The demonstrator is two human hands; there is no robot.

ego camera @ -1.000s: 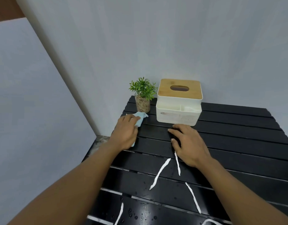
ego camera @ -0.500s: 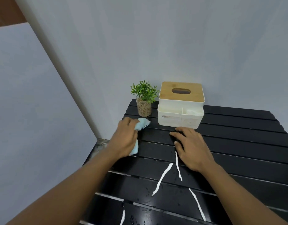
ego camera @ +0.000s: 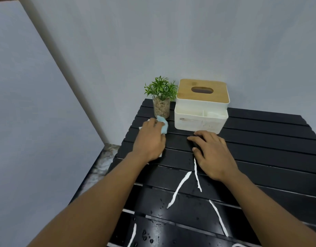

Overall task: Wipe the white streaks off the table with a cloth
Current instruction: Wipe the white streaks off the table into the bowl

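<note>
Both forearms point(ego camera: 100, 198) are bare right to the frame's lower edge — the left hand point(ego camera: 150, 139) and right hand point(ego camera: 214, 157) likewise bare, one thumbnail showing.

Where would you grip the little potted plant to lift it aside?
Probably round the glass pot, from its left: it stands upright, the leaves crowd its top, the tissue box sits close on its right, and the cloth lies just in front.
</note>
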